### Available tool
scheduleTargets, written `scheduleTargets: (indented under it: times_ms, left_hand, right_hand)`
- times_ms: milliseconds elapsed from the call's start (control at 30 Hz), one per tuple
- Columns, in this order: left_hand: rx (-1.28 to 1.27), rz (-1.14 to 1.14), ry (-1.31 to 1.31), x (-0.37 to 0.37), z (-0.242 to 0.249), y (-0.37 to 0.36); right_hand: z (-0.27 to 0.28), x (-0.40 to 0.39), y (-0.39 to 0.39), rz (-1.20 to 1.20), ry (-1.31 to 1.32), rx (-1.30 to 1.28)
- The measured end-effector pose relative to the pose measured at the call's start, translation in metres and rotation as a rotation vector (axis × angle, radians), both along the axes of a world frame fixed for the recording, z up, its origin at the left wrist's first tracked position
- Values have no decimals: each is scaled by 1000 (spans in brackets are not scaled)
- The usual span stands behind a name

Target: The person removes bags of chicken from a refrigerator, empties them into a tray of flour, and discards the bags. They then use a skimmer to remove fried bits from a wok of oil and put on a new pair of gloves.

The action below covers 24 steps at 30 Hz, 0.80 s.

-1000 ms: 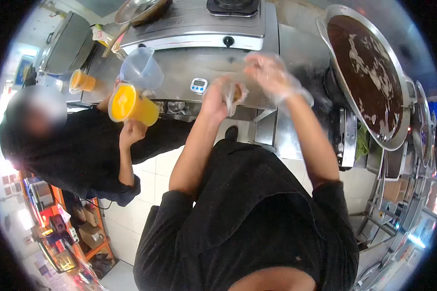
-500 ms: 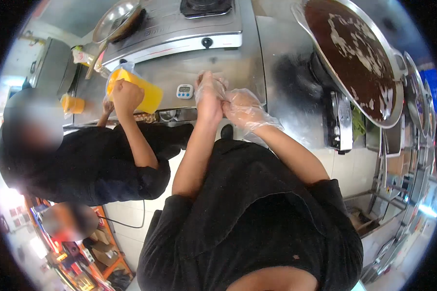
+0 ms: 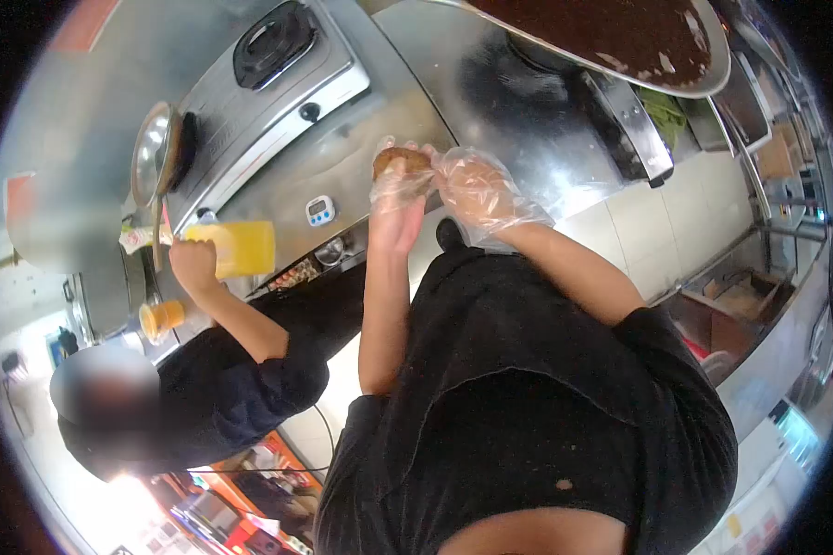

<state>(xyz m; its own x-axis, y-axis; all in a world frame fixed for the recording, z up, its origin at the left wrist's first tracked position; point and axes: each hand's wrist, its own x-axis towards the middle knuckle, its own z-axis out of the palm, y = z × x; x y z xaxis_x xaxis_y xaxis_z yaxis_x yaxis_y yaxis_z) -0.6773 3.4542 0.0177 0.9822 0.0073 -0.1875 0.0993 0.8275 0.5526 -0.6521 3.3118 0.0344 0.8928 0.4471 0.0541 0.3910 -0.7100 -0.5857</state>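
My left hand (image 3: 400, 192), in a clear plastic glove, is turned palm up with its fingers curled around a brown, rounded, flattish piece (image 3: 402, 163). What the piece is I cannot make out. Close beside it, my right hand (image 3: 477, 190) wears a loose clear plastic glove. Its fingers are bent together by the left fingertips, and whatever they pinch is hidden. Both hands are above the front edge of the steel counter (image 3: 370, 148). Left of them on the counter lies a small white and blue timer (image 3: 320, 211).
A co-worker's hand (image 3: 194, 266) grips a jug of yellow liquid (image 3: 245, 248) at left, near an orange cup (image 3: 162, 318). A gas stove (image 3: 250, 120) and frying pan (image 3: 155, 153) stand behind. A large pan of dark brown contents (image 3: 611, 37) is at upper right.
The view has turned, so the stove and timer sit further left and the large pan higher. The brown piece now shows in my left hand. The co-worker's jug has tilted differently.
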Motion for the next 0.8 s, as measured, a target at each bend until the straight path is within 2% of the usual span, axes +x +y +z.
scheduleTargets:
  times_ms: [67, 133, 167, 233, 267, 367, 400, 467, 500, 567, 667, 800]
  left_hand:
    - [54, -23, -12, -6, -1, -8]
    - [112, -49, -29, -19, 2, -14]
    - [168, -35, -20, -29, 4, -14]
    - [232, -30, -13, -41, 10, -16]
    - [241, -58, 24, -49, 12, -16]
    - [278, -73, 86, -63, 10, -20]
    - [152, -1, 156, -69, 7, -23]
    - [-66, 109, 248, -80, 10, -33]
    - [-59, 114, 250, -83, 16, -37]
    - [23, 120, 240, -91, 29, -47]
    - [6, 106, 196, -99, 52, -58]
    - [46, 39, 131, -120, 57, -71]
  right_hand:
    - [-11, -6, -13, -63, -37, 60]
    - [-17, -3, -24, 105, -27, -2]
    - [-29, -6, -25, 83, -27, 5]
    - [-57, -14, -23, 153, 116, 180]
    - [-38, -24, -29, 164, 181, 230]
    - [-26, -37, -36, 160, 262, 239]
    - [-26, -41, -39, 169, 266, 241]
    - [-24, -46, -46, 169, -123, 255]
    - [-22, -47, -48, 172, -120, 263]
    - [-15, -51, -56, 216, -419, 147]
    - [7, -55, -66, 247, -384, 37]
    - [24, -69, -84, 301, -389, 34]
